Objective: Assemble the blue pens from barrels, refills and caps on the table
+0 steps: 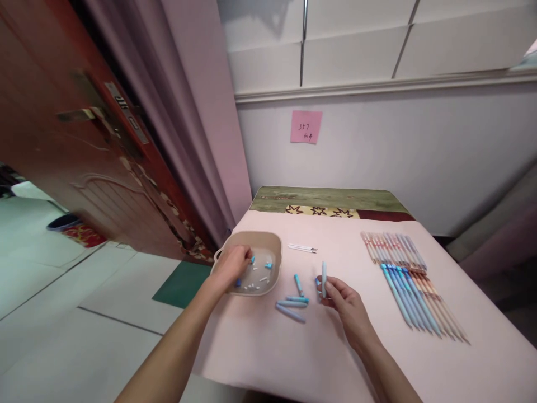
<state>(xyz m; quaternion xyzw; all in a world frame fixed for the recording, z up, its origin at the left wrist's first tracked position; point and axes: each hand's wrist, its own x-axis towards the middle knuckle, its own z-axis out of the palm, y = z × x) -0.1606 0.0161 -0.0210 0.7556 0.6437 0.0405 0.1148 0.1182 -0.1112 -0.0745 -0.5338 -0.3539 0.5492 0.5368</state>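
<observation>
My left hand [235, 262] reaches into a beige plastic basin [274, 240], its fingers pinched at a small blue pen part [252, 260]. Small white pieces [263, 279] and a few blue bits lie on the basin floor. To the right, my right hand [342, 296] is closed on a pale blue pen barrel [324, 279], held upright above the table. A darker blue piece [318, 282] shows beside that barrel, partly behind the fingers. Loose blue pen barrels [290, 311] and a short turquoise pen part [298, 285] lie between basin and hand.
Thin white refills [302, 248] lie behind the loose parts. Rows of pens [413, 296], blue and brownish, line the table's right side, with paler pens [393, 249] behind them. The pink-covered table [260, 352] meets a wall; a red door [104, 162] stands left.
</observation>
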